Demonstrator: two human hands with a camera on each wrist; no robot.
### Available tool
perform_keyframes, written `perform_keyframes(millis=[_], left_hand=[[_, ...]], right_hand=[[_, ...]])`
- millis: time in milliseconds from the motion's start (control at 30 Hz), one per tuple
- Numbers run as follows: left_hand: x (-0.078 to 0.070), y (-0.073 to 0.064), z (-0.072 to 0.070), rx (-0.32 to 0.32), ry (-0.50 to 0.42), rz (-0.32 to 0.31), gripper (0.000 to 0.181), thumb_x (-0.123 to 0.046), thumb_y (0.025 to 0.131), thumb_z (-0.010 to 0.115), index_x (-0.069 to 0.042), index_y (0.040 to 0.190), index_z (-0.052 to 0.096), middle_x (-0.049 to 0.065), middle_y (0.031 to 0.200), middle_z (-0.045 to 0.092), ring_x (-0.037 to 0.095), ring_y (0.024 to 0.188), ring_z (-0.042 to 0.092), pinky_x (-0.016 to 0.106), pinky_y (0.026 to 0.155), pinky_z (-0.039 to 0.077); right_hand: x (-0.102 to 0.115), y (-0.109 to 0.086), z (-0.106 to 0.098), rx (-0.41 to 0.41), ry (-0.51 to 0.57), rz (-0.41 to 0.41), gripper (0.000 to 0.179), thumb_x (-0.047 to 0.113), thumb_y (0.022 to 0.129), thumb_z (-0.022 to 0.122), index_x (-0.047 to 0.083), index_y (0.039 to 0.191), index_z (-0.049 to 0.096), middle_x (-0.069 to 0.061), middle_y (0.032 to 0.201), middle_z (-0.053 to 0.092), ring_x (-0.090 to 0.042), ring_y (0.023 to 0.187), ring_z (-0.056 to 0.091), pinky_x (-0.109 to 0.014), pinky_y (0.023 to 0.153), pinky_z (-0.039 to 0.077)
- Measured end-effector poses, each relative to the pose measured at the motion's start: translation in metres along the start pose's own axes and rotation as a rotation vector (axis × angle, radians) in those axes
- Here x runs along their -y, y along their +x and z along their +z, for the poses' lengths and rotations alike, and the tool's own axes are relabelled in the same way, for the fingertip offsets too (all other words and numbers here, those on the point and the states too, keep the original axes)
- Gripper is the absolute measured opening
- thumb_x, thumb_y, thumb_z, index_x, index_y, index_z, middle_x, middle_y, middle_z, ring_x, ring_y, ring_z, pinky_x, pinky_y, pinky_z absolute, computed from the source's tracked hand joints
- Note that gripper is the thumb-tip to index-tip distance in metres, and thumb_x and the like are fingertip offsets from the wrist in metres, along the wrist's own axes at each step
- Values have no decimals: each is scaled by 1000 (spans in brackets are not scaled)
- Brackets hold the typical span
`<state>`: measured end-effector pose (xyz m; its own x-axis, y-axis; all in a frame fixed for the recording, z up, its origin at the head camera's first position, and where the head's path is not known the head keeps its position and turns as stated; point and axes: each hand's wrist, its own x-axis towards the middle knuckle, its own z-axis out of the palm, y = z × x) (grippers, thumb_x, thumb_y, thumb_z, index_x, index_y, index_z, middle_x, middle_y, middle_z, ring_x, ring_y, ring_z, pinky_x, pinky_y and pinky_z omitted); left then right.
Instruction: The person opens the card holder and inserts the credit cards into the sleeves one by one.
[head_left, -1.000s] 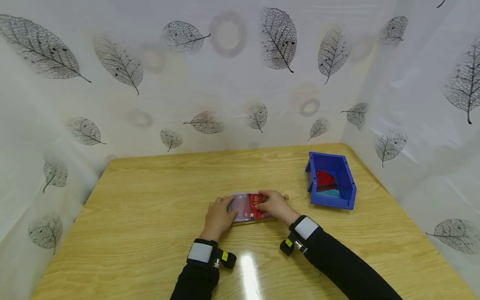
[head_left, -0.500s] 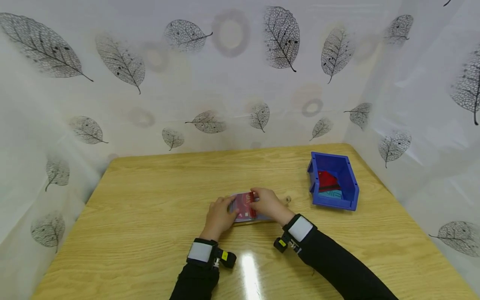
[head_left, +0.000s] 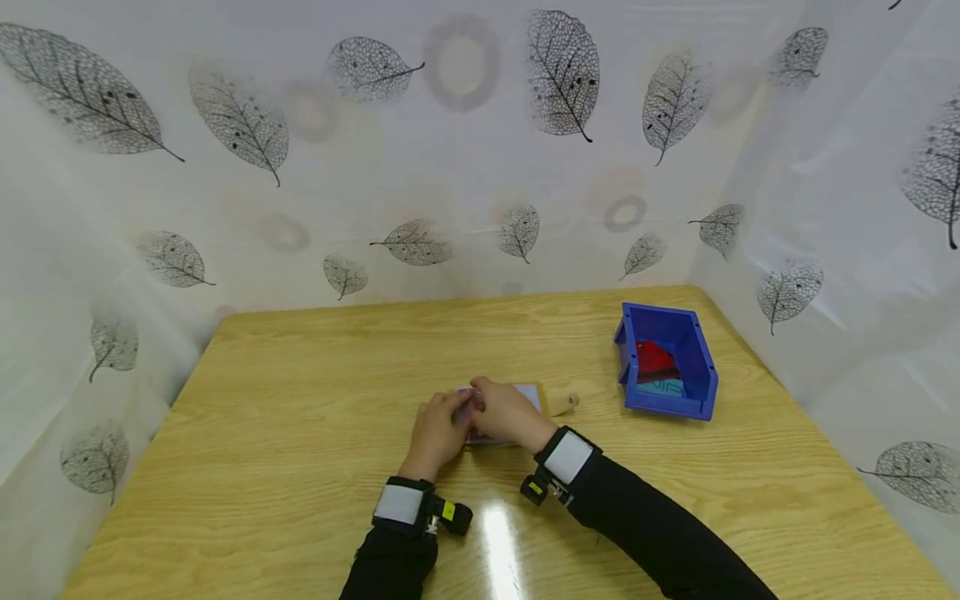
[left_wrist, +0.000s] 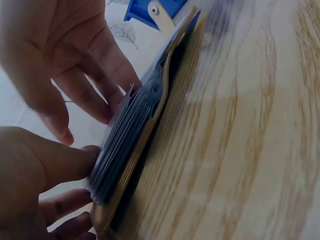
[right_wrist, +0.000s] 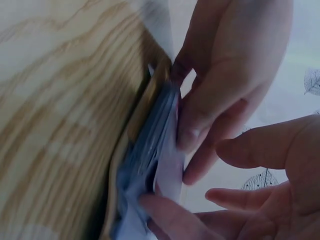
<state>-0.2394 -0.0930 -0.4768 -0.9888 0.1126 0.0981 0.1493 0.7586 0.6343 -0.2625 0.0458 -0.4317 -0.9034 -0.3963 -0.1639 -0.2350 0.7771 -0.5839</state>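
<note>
An opened card holder with clear sleeve pages and a tan cover lies on the table, its snap strap sticking out to the right. My left hand holds its left end, thumb on the bunched sleeves and other fingers around the outer edge. Reaching over from the right, my right hand touches the sleeve pages with its fingertips. In the right wrist view, the thumb and fingers of that hand are spread apart, with nothing pinched between them. The hands mostly cover the cards inside.
A blue plastic bin stands at the right back of the table, with a red card and a teal card in it. The wooden table meets a leaf-printed curtain at the back and sides.
My right hand has moved left across the card holder, turning over the sleeve page with the red VIP card. The right-hand page and strap are now exposed. My left hand stays in place.
</note>
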Motion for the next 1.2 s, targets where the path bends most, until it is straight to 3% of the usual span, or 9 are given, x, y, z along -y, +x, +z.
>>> perform_keyframes(millis=[100, 200, 333, 433, 633, 733, 833, 1033, 1200], left_hand=[[2, 1, 0, -35, 19, 24, 33, -9, 90, 65, -6, 123, 67, 21, 109, 63, 42, 97, 57, 50, 85, 44], [2, 3, -2, -32, 35, -1, 36, -9, 88, 68, -6, 124, 66, 22, 111, 63, 42, 98, 57, 50, 85, 44], [1, 5, -3, 1, 15, -75, 44, -11, 86, 71, -6, 129, 62, 23, 121, 59, 42, 106, 54, 51, 89, 43], [1, 5, -3, 14, -22, -130, 49, -12, 87, 72, -4, 132, 58, 25, 129, 54, 43, 116, 50, 53, 96, 41], [2, 1, -9, 2, -36, -246, 56, -15, 88, 72, 0, 137, 51, 29, 132, 47, 46, 119, 50, 56, 97, 42], [5, -1, -15, -43, 32, -274, 57, -19, 87, 73, 4, 135, 52, 31, 124, 51, 46, 108, 56, 54, 88, 47], [9, 0, -22, -64, 66, -276, 58, -21, 87, 73, 10, 131, 51, 33, 117, 55, 46, 103, 58, 54, 84, 48], [16, 4, -39, 48, -141, -329, 62, -14, 93, 66, 11, 141, 37, 36, 135, 46, 47, 126, 45, 55, 102, 38], [6, 7, -43, 21, -280, -314, 65, -13, 93, 65, 5, 146, 31, 35, 132, 50, 45, 121, 51, 52, 95, 46]], right_hand=[[2, 2, 3, 8, -11, -17, 55, 10, 89, 59, -5, 140, 45, -14, 82, 67, -14, 51, 48, -26, 47, 36], [-2, 2, 1, 5, 30, -23, 54, 10, 90, 59, -4, 141, 45, -17, 94, 68, -17, 60, 53, -28, 54, 40], [-19, 0, -8, -14, 127, 15, 49, 12, 93, 61, -2, 138, 49, -21, 119, 63, -25, 89, 63, -35, 70, 50], [-37, -4, -19, -67, 73, 59, 41, 14, 94, 61, -2, 132, 55, -21, 128, 58, -31, 106, 61, -42, 82, 51], [-70, -14, -35, -101, -148, 164, 29, 13, 93, 60, 0, 118, 66, -21, 118, 60, -31, 99, 58, -42, 83, 48], [-79, -14, -35, -60, -125, 170, 21, 9, 92, 59, 3, 109, 69, -17, 106, 63, -25, 82, 56, -36, 71, 47], [-84, -12, -34, -45, -48, 136, 15, 7, 91, 60, 4, 102, 69, -13, 101, 66, -20, 78, 56, -33, 69, 46], [-89, -8, -34, -51, 155, 145, 16, 9, 89, 65, 1, 102, 69, -10, 97, 67, -18, 79, 59, -31, 69, 46], [-93, -8, -34, -70, 257, 177, 13, 11, 85, 72, 1, 95, 70, -7, 92, 66, -17, 78, 56, -28, 69, 44]])
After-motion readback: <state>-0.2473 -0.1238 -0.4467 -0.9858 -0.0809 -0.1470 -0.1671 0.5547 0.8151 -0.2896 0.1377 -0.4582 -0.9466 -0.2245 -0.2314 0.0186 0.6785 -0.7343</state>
